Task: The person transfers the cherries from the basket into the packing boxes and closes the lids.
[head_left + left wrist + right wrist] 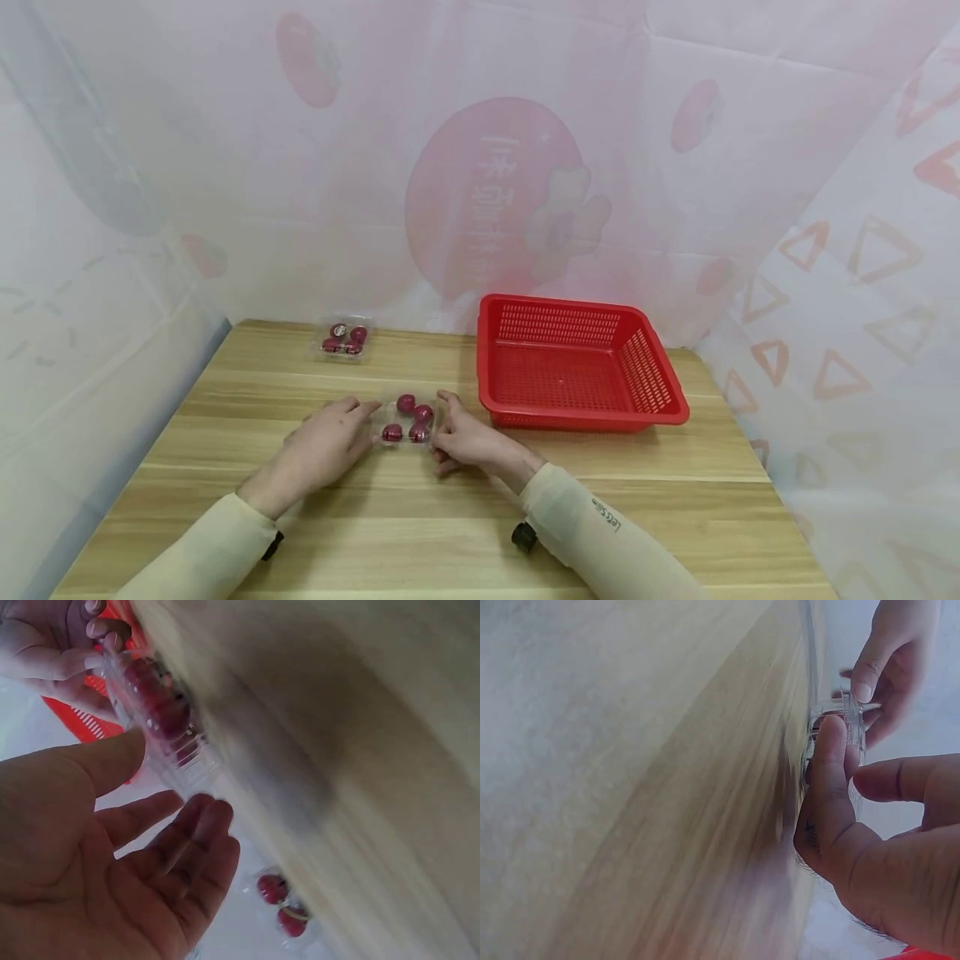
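Note:
A clear plastic box of cherries [406, 419] lies on the wooden table between both hands. My left hand [327, 440] is at its left side; in the left wrist view that hand [127, 855] has loosely bent fingers, with the thumb by the box's edge. My right hand [468, 435] holds the opposite side, its thumb and a finger at the edge of the box [853, 735] in the right wrist view. Dark red cherries [161, 701] show through the plastic. The far side of the box is partly hidden by fingers.
A second clear box of cherries [345, 337] stands at the back left of the table [420, 533]. The red perforated basket [577, 421] sits at the back right, just beyond my right hand. A printed cloth wall [360, 208] encloses the back and sides.

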The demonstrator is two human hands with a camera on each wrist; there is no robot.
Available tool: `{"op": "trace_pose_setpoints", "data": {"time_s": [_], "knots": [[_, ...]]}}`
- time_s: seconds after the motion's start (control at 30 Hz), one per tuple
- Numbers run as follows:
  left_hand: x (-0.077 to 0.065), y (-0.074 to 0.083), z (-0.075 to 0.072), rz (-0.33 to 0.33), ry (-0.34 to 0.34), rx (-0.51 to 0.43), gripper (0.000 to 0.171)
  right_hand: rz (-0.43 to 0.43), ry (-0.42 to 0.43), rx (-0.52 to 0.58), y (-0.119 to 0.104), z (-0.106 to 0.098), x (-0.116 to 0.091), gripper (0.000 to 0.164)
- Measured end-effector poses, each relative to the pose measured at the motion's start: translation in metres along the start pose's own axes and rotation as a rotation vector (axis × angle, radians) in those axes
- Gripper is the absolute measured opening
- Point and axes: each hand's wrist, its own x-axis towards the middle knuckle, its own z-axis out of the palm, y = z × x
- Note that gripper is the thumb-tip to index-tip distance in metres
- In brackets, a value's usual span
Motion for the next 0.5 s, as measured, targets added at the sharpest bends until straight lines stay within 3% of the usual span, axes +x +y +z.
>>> {"op": "trace_pose_setpoints", "data": {"time_s": [0.2, 0.5], "knots": [[0.006, -0.010, 0.001, -0.078, -0.177, -0.245, 0.069, -0.022, 0.018, -0.025, -0.002, 0.002, 0.002, 0.092], [0.017, -0.018, 0.003, -0.265, -0.301, -0.644, 0.069, -0.025, 0.051, -0.046, -0.005, 0.006, 0.002, 0.093]]}}
